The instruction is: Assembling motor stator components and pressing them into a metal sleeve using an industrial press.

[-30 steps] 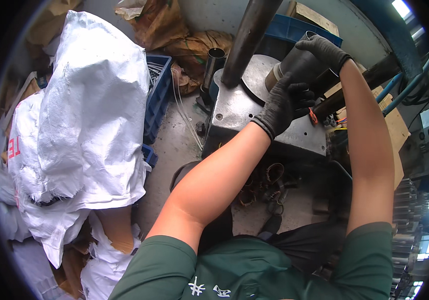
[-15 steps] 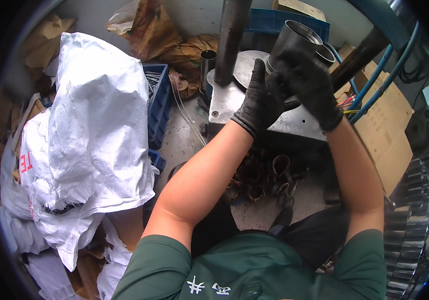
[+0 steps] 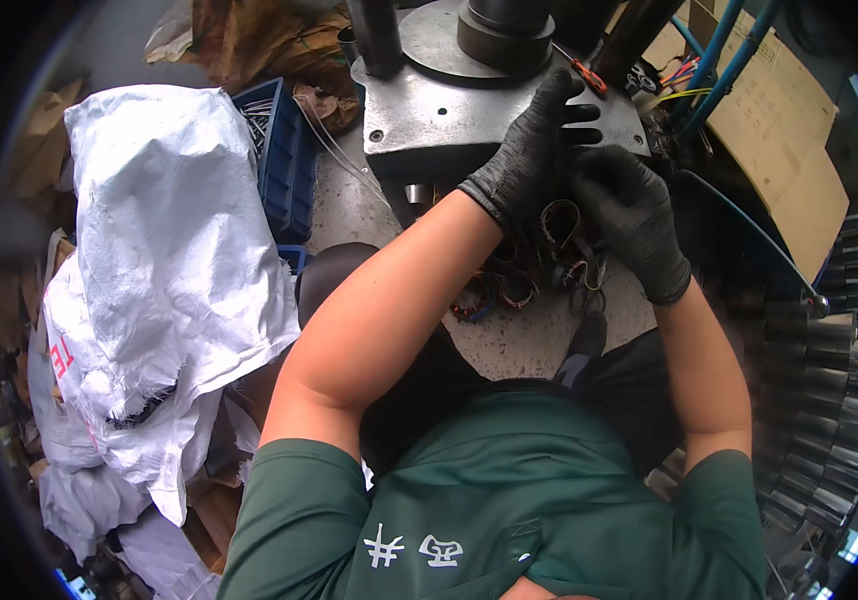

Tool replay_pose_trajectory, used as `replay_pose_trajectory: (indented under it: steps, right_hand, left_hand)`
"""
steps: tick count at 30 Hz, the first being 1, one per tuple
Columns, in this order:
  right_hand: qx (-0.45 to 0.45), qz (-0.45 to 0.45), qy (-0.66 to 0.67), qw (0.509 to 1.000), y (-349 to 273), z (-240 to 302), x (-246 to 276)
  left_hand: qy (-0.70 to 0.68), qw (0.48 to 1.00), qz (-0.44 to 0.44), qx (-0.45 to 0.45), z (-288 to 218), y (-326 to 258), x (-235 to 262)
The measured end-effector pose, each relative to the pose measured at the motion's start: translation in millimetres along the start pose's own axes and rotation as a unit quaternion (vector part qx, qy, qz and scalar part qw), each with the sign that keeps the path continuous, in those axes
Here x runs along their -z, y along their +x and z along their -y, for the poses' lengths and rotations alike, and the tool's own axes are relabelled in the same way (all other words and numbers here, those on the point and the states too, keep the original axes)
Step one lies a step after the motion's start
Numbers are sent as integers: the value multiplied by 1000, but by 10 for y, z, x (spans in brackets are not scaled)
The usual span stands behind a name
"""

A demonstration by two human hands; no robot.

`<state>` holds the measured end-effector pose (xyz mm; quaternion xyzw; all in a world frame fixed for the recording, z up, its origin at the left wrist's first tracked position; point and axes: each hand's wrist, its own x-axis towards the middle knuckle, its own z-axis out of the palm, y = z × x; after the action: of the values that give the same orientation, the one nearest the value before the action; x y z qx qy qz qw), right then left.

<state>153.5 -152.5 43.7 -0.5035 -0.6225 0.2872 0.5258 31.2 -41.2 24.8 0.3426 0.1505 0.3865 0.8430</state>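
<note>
Retreating from cylinder [image 3: 507, 16] | right hand [image 3: 631, 208] now near metal plate [image 3: 414, 108], hold unclear | left hand [image 3: 532, 150], fingers spread

The metal plate [image 3: 484, 118] gleams dully, the sack [image 3: 174, 220] looks crinkled, the cardboard [image 3: 774, 130] matt.

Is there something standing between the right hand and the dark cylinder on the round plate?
Yes: in this view, the left hand lies across the straight line from the right hand to the dark cylinder. The orange object lies to the right of that line. Depth is hard to judge.
</note>
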Motion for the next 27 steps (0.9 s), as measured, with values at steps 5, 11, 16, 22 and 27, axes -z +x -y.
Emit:
replay_pose_trajectory:
  steps: [5, 11, 16, 22, 27]
  right_hand:
    - [-239, 158, -97, 953, -733, -780, 300]
    - [-202, 531, -298, 767, -1517, -2204, 149]
    - [-117, 295, -432, 844, -1014, -2889, 21]
    - [-271, 246, -484, 795, -741, -3390, -472]
    - [-179, 236, -543, 786, -901, -3715, -344]
  left_hand:
    - [163, 984, -52, -58, -24, -68, 140]
    - [445, 877, -109, -149, -174, -115, 118]
    - [417, 885, -101, -180, -226, -52, 19]
    - [430, 868, -91, -231, -180, 120, 7]
    - [445, 857, -105, -238, -173, 237, -26]
